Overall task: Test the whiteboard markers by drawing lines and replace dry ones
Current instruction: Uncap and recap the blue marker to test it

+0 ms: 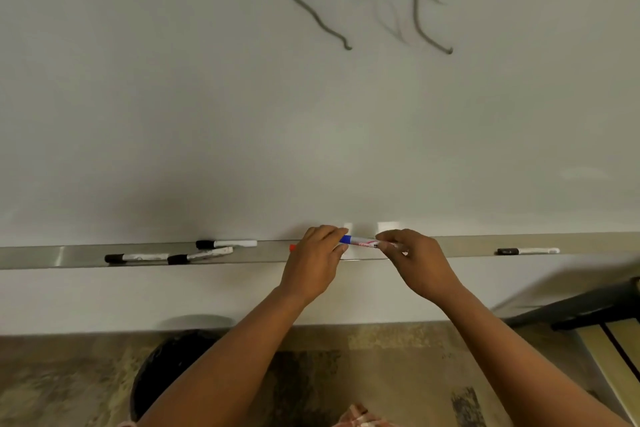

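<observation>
A blue-capped white marker [362, 241] is held level just above the metal tray [79, 255] under the whiteboard [311, 121]. My left hand [313, 263] grips its blue cap end. My right hand [414, 262] pinches the white barrel. A red tip [293, 247] sticks out left of my left hand; I cannot tell what it belongs to. Three black-capped markers [227, 244] [136, 257] [199, 256] lie on the tray to the left, and another black-capped marker [528, 251] lies to the right. Dark wavy lines [311, 15] and faint reddish strokes [398, 26] mark the board above.
A dark round bin [166, 367] stands on the patterned floor below the tray, left of my arms. A dark frame with pale panels [595, 315] juts in at the lower right.
</observation>
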Demonstrator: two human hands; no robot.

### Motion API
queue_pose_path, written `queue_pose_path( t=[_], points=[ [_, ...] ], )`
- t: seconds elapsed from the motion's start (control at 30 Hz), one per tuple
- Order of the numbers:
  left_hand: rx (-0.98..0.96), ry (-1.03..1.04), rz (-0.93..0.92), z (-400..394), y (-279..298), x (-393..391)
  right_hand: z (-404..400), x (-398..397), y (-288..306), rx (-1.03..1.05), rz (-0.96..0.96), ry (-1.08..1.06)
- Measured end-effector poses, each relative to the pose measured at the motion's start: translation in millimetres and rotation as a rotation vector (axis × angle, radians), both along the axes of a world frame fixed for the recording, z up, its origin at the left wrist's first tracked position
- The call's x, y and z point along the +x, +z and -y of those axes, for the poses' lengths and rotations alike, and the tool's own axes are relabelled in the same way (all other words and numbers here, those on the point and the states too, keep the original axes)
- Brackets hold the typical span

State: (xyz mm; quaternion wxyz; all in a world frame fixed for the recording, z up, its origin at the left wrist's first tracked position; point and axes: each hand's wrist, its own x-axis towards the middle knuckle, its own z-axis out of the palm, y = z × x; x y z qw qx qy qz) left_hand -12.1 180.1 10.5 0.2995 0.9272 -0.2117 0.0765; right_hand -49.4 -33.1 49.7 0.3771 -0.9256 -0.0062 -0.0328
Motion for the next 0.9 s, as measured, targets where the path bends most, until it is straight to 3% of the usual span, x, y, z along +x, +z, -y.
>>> queue_pose_path(
  t=[0.17, 0.27, 0.5, 0.9],
  points=[
    [-0.014, 0.039, 0.085, 4.5, 14.6, -6.0, -5.1, -2.7, 34.1, 0.796, -0.19, -0.154],
    [-0.024, 0.034, 0.151, 10.8, 30.7, -13.2, -9.5, -4.4, 44.6, 1.026, -0.239, -0.169],
    [0.003, -0.001, 0.253, 16.6, 41.5, -39.4, -23.4, -8.4, 54.2, 0.813, -0.282, -0.091],
    [-0.051, 0.078, 0.23, 7.8, 42.2, -59.6, -32.6, -30.8, 71.9, 0.786, -0.356, -0.005]
  ],
)
